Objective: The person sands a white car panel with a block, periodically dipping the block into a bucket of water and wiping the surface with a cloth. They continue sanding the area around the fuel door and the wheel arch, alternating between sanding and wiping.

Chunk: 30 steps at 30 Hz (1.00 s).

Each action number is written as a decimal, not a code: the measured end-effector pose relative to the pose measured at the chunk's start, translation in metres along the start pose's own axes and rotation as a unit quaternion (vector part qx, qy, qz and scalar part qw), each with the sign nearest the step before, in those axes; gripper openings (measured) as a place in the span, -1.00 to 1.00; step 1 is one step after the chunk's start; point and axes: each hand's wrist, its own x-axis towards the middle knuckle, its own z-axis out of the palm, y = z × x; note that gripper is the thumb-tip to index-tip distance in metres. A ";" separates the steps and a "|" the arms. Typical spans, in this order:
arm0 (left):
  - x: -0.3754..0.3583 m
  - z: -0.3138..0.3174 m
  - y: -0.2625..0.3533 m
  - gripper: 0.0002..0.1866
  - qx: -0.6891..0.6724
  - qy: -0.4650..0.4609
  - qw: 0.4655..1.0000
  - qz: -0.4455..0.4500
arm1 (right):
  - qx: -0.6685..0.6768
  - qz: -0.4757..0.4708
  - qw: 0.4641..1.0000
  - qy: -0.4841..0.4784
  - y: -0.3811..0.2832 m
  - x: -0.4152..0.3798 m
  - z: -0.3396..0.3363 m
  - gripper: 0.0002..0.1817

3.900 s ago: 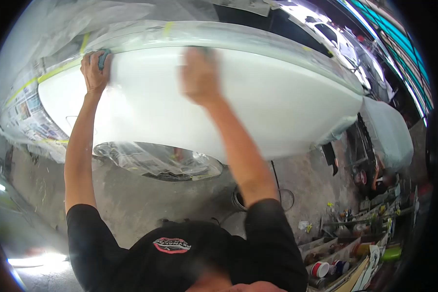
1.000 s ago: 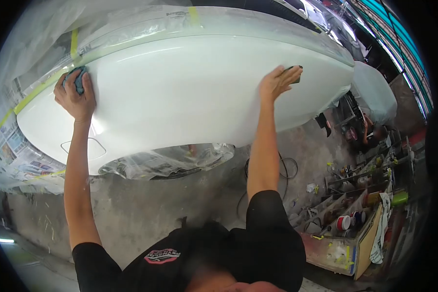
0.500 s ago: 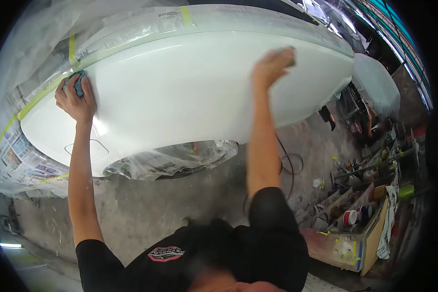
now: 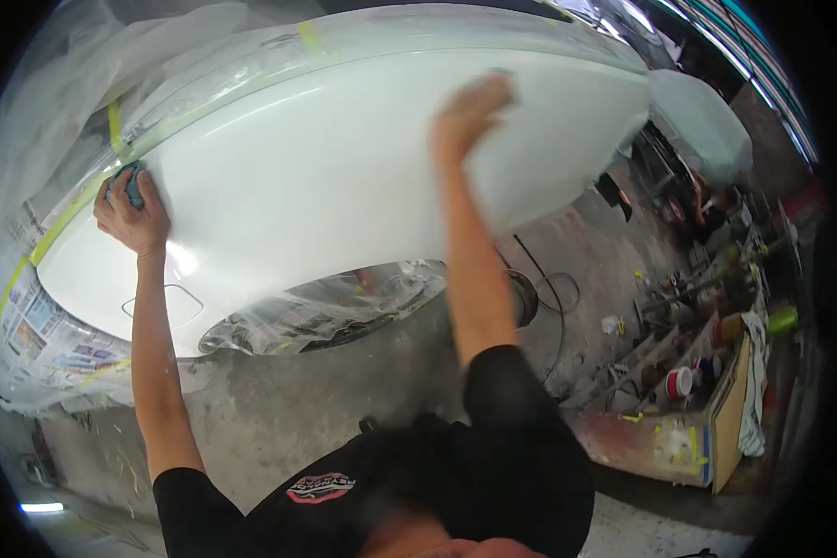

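Observation:
A white car body panel (image 4: pixel 344 167) stretches across the view, with a fuel flap outline near its lower left. At the panel's upper left edge my left hand (image 4: pixel 132 214) is closed around a crumpled blue-green cloth (image 4: pixel 132 183), resting on the paint beside the yellow masking tape (image 4: pixel 84 209). My right hand (image 4: pixel 465 116), smeared by motion, is over the upper right part of the panel. Its fingers grip a small greyish pad (image 4: pixel 500 86); blur hides what kind it is.
Newspaper (image 4: pixel 51 321) and plastic sheeting (image 4: pixel 325 312) mask the car around the panel and wheel arch. A black hose (image 4: pixel 560 307) lies on the concrete floor (image 4: pixel 279 400). To the right stands a cluttered wooden bin (image 4: pixel 642 446) with cans and bottles.
My right hand has moved left across the panel with the pad. My left hand stays on the cloth at the panel's edge. The camera view has shifted slightly.

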 end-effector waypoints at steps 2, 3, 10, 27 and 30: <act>0.002 0.004 0.000 -0.71 -0.017 0.013 1.000 0.014 | 0.044 -0.153 0.972 -0.173 -0.110 -0.091 -0.018 -0.23; 0.001 0.003 0.000 -0.70 -0.011 0.012 1.000 0.015 | 0.097 -0.183 0.933 -0.293 -0.152 -0.134 -0.034 -0.22; -0.030 -0.039 0.020 -0.76 -0.144 -0.106 0.983 0.043 | 0.259 -0.082 0.885 -0.377 -0.132 -0.207 -0.120 -0.41; -0.320 -0.203 0.305 -0.68 -0.500 -0.665 0.398 -0.387 | 0.472 0.695 0.517 -0.162 0.075 -0.313 -0.358 -0.51; -0.327 -0.181 0.330 -0.66 -0.466 -0.695 0.379 -0.395 | 0.397 0.646 0.619 -0.207 0.127 -0.333 -0.352 -0.33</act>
